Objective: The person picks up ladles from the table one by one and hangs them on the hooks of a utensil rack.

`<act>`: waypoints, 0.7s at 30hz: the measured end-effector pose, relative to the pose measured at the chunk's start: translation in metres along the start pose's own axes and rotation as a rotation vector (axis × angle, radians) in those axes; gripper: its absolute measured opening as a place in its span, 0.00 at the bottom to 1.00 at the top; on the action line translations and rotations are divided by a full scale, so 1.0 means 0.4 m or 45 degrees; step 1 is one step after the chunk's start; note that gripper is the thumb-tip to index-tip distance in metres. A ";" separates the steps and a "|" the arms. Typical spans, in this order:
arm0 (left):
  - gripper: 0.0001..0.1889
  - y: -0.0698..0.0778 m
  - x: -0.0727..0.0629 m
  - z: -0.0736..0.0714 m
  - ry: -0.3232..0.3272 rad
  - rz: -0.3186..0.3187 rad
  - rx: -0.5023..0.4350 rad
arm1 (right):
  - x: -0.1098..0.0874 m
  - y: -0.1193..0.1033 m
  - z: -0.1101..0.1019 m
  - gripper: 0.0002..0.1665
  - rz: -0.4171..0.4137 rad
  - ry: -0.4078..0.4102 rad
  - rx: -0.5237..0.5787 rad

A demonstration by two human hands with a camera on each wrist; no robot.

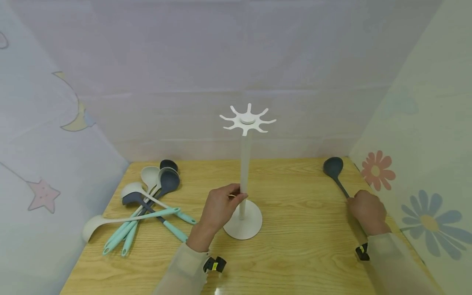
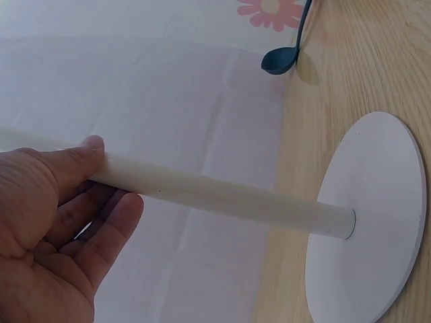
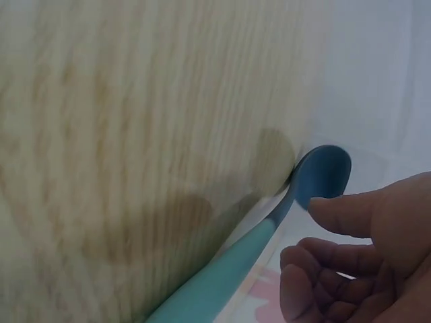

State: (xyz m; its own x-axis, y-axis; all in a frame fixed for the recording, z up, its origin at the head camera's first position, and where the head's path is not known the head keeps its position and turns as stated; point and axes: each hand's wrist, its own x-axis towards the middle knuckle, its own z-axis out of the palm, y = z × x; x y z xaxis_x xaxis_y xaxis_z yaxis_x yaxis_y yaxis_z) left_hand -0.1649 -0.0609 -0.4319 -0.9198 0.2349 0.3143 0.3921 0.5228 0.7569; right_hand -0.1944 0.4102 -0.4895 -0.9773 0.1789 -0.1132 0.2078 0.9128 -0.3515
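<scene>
My left hand [image 1: 217,207] holds the pole of a white utensil stand [image 1: 245,164], thumb on one side and fingers on the other, as the left wrist view also shows. Several hook arms fan out from the stand's top, and its round base [image 1: 250,229] sits on the table. To the right lies a dark grey-blue ladle [image 1: 333,166] with a turquoise handle [image 3: 229,269]. Just beside that ladle is my right hand [image 3: 370,249]; its fingers are loosely bent, with thumb and fingers apart and nothing between them.
On the left of the wooden table [image 1: 295,254] lies a crossed pile of ladles and similar utensils, white [image 1: 149,176] and dark [image 1: 169,181], with turquoise handles [image 1: 177,231]. Printed cloth walls [image 1: 236,53] stand behind and at both sides.
</scene>
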 end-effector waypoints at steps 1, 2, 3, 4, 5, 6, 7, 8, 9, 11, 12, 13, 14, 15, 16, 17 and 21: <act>0.13 0.000 0.000 0.000 -0.001 -0.001 0.000 | 0.000 0.008 -0.001 0.26 0.023 -0.030 0.005; 0.13 0.001 0.000 -0.001 0.000 -0.002 0.002 | -0.001 0.014 0.000 0.26 0.041 -0.055 0.005; 0.13 0.001 0.000 -0.001 0.000 -0.005 0.004 | -0.001 0.021 0.000 0.26 0.044 -0.069 0.006; 0.13 0.002 0.000 -0.001 -0.001 -0.009 0.006 | -0.002 0.026 0.001 0.26 0.036 -0.083 -0.001; 0.13 0.002 0.000 -0.001 0.000 -0.012 0.010 | -0.002 0.032 0.002 0.26 0.027 -0.096 -0.006; 0.13 0.003 0.000 -0.001 -0.001 -0.014 0.012 | -0.003 0.036 0.003 0.26 0.018 -0.108 -0.010; 0.13 0.003 0.000 -0.001 -0.002 -0.016 0.013 | -0.003 0.039 0.004 0.25 0.013 -0.116 -0.008; 0.13 0.003 0.000 -0.001 -0.003 -0.019 0.014 | -0.003 0.043 0.004 0.25 0.006 -0.126 -0.012; 0.13 0.003 0.000 -0.001 -0.004 -0.021 0.014 | -0.003 0.046 0.005 0.24 -0.002 -0.136 -0.013; 0.13 0.004 0.000 -0.001 -0.006 -0.025 0.013 | -0.002 0.048 0.003 0.22 0.006 -0.156 -0.005; 0.13 0.004 0.000 -0.001 -0.007 -0.028 0.013 | -0.001 0.048 0.002 0.22 0.012 -0.164 -0.003; 0.13 0.004 0.000 -0.001 -0.008 -0.031 0.013 | 0.001 0.048 0.001 0.21 0.017 -0.171 0.000; 0.13 0.004 0.000 -0.001 -0.008 -0.030 0.011 | 0.001 0.048 0.000 0.21 0.022 -0.178 -0.002; 0.13 0.004 0.000 -0.001 -0.006 -0.029 0.012 | 0.001 0.047 0.000 0.20 0.025 -0.184 0.000; 0.13 0.004 0.001 0.000 -0.006 -0.029 0.011 | 0.000 0.045 0.000 0.20 0.026 -0.189 0.001; 0.13 0.004 0.001 0.000 -0.005 -0.029 0.010 | -0.001 0.041 0.000 0.21 0.019 -0.199 0.004; 0.13 0.006 0.001 0.000 -0.007 -0.040 0.004 | -0.006 0.014 0.004 0.23 -0.042 -0.240 0.023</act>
State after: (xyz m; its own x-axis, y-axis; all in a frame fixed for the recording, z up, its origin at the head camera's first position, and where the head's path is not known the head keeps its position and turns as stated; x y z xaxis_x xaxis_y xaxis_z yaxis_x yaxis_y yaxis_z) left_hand -0.1642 -0.0594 -0.4300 -0.9316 0.2228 0.2871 0.3630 0.5326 0.7646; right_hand -0.1907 0.4142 -0.4924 -0.9590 0.0756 -0.2731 0.1783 0.9101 -0.3741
